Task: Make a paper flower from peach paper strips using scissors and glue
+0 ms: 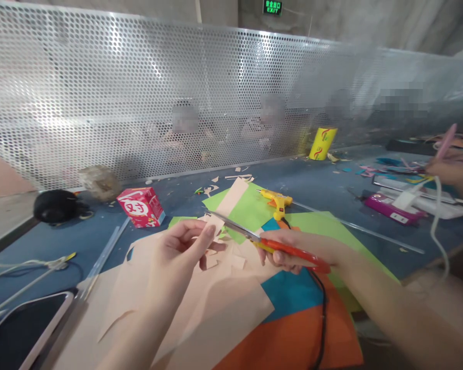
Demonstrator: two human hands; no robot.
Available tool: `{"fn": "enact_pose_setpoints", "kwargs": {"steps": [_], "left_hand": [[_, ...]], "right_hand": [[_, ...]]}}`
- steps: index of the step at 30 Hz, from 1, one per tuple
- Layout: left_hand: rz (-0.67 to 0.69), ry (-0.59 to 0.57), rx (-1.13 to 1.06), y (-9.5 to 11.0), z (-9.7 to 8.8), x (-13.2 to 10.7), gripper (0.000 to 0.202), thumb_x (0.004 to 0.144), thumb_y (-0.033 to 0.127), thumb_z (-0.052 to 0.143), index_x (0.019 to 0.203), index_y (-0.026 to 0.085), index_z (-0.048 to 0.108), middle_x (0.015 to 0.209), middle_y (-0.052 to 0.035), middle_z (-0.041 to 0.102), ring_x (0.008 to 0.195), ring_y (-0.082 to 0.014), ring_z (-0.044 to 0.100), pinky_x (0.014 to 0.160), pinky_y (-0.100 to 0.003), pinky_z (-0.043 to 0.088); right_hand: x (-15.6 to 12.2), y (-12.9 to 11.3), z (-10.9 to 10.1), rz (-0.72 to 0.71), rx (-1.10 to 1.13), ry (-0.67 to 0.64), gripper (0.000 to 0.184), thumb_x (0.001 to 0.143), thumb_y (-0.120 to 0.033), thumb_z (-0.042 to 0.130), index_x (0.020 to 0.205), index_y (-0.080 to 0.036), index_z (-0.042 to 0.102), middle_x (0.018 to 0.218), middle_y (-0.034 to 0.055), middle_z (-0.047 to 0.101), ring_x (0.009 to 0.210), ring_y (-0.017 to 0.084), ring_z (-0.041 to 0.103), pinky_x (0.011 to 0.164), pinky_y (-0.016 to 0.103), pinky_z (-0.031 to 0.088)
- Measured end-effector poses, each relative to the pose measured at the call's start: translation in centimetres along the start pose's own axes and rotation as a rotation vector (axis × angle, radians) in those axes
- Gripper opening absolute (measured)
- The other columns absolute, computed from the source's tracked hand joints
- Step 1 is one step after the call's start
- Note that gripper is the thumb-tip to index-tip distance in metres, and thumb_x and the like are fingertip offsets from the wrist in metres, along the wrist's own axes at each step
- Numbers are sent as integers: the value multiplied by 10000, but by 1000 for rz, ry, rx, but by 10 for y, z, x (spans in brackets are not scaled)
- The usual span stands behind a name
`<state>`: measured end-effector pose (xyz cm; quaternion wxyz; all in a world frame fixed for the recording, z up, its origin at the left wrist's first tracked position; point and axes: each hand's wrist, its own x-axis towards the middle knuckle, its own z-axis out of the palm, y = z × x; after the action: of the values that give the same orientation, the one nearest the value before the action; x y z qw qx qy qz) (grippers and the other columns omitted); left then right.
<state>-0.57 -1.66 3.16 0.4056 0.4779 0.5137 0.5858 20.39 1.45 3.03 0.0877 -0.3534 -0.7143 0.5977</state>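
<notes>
My left hand (185, 249) pinches the near end of a pale peach paper strip (231, 198), which points away from me over a green sheet (256, 205). In my right hand (289, 252) are scissors (293, 251) with red and yellow handles. Their blades lie across the strip just beyond my left fingertips; whether they are parted I cannot make out. Beneath both hands are large peach sheets (216, 318) and small cut scraps (237, 262). Orange (304, 339) and blue (293, 295) sheets lie under my right forearm.
A yellow glue gun (278, 200) lies beyond the scissors, its black cord running toward me. A red box (141, 205), a jar (100, 182) and a phone (27, 329) are leftward. Clear sticks (374, 236) lie rightward. A perforated metal screen (139, 92) stands behind; another person's hand (453, 167) is at right.
</notes>
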Motion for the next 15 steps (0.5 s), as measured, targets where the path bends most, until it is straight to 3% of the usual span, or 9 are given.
{"fn": "enact_pose_setpoints", "kwargs": {"steps": [7, 15], "left_hand": [[-2, 11, 42, 0, 0, 1, 208, 656, 334, 663, 709, 162, 560, 512, -17, 630, 513, -185, 633, 333, -196, 352], [3, -10, 37, 0, -1, 0, 216, 647, 335, 667, 712, 160, 559, 516, -5, 620, 522, -181, 629, 338, -197, 344]], "right_hand": [[5, 5, 0, 61, 187, 0, 29, 731, -191, 469, 744, -178, 446, 548, -65, 347, 406, 37, 307, 380, 169, 252], [8, 4, -2, 94, 241, 12, 142, 699, -225, 505, 651, -182, 378, 461, -89, 324, 338, 27, 309, 309, 144, 235]]}}
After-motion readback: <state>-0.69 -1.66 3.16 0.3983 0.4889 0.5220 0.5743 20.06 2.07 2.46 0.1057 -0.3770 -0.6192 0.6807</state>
